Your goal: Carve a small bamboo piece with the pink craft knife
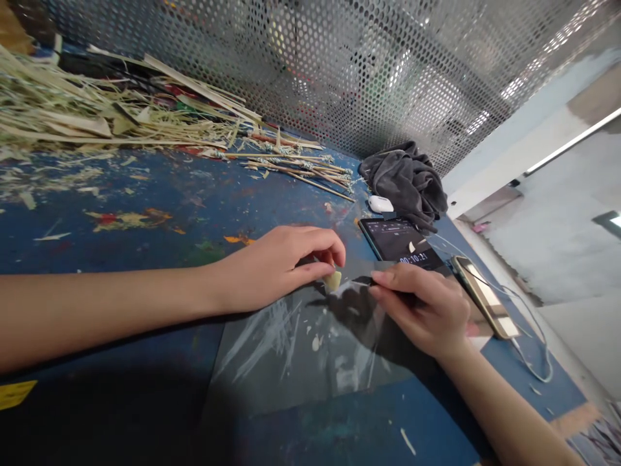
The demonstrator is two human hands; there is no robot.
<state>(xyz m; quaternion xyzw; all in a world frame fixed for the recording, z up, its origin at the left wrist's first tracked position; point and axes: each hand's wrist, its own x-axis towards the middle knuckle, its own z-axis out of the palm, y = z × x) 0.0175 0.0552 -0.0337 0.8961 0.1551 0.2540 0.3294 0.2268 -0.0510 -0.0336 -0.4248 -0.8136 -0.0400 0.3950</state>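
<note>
Two hands work over a grey mat (291,362) that lies flat on the near part of the blue, paint-stained table (145,213). The mat is scored with pale scratches and dotted with small light shavings. At the near left edge of the table sits a yellow label (14,393).

On the far edge of the mat, the left hand (276,265) is curled, its thumb and fingertips pinching a small pale chip (332,280) and pressing it down onto the mat. The right hand (422,310) is closed around a thin dark tool (361,281), index finger laid along it. The tool's tip points at the chip and sits just beside it; whether they touch I cannot tell.

Just beyond the right hand lies a dark phone (398,239) showing a running timer, and to its right a second phone (482,298) with a white cable (533,362) looping off toward the table's edge. Farther back are a white earbud case (381,204) and a crumpled dark cloth (407,178).

Along the far left of the table lie loose bamboo sticks (301,168) and a large heap of split strips (72,110). A perforated metal screen (339,65) rises behind everything.
</note>
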